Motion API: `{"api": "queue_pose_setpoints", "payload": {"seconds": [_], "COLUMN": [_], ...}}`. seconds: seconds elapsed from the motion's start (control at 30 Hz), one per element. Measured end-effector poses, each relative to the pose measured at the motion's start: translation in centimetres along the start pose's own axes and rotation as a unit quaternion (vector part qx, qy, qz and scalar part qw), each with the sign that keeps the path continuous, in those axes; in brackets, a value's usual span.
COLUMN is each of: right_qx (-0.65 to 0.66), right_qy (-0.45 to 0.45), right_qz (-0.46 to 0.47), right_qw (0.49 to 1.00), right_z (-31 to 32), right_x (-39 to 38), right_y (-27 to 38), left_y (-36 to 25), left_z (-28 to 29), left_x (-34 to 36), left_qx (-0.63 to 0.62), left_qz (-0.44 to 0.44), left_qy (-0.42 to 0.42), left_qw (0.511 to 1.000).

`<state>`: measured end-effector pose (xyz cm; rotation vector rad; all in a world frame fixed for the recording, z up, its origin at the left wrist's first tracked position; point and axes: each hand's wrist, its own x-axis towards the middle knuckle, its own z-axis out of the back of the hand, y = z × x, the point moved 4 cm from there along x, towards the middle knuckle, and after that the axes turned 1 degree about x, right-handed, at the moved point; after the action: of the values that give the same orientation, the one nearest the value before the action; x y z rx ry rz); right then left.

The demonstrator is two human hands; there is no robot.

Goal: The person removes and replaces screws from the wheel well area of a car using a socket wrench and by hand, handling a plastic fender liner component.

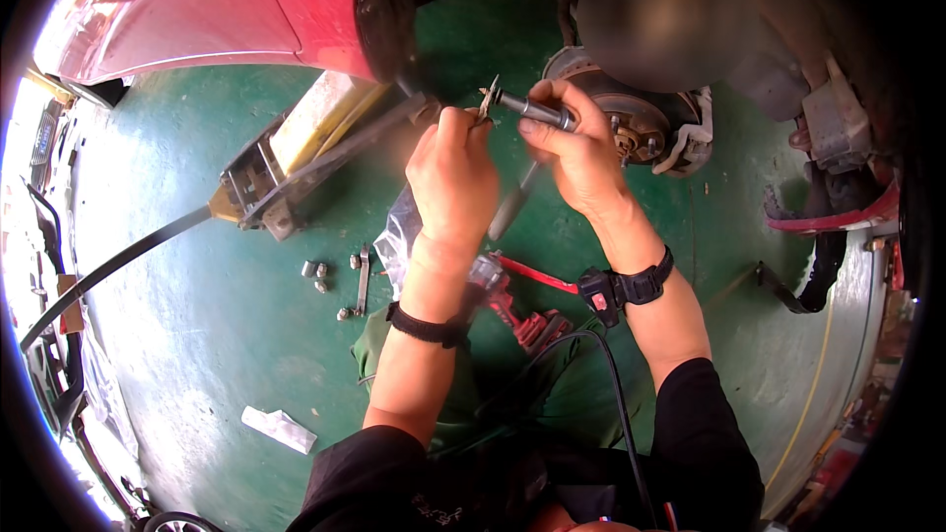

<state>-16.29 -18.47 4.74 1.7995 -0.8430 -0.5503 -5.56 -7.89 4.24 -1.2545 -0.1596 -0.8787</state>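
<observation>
while a red car [227,10] and brake disc [645,110] stand beyond, the left hand [451,177] and right hand [581,146] are curled closed; the right grips a metal tube [532,109], its end beside the pointed metal piece [489,98] pinched in the left

Bare forearms [434,281] forward, left hand [453,177] in a fist, right hand [579,143] in a thumb-and-finger pinch.

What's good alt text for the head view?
A person's left hand holds a small pointed metal tool at the end of a metal cylinder gripped in the right hand. Around them, over a green floor, are a red car body, a yellow jack, an exposed brake disc and a red power tool.
</observation>
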Motion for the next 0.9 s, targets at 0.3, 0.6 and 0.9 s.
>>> {"api": "queue_pose_setpoints", "payload": {"seconds": [0.3, 0.6, 0.9], "right_qx": [-0.054, 0.069, -0.049], "right_qy": [-0.01, 0.02, -0.025], "right_qz": [0.003, -0.112, 0.06], "right_qw": [0.998, 0.991, 0.997], "right_z": [0.9, 0.9, -0.2], "right_x": [0.5, 0.2, 0.0], "right_y": [-0.2, -0.7, -0.1], "left_y": [0.4, 0.2, 0.2], "left_z": [-0.4, -0.2, -0.1], "left_x": [0.0, 0.0, 0.0], "left_qx": [0.019, 0.029, 0.002], "left_qz": [-0.009, -0.022, -0.011], "left_qy": [0.006, -0.003, -0.015], "left_qw": [1.0, 0.999, 1.0]}}
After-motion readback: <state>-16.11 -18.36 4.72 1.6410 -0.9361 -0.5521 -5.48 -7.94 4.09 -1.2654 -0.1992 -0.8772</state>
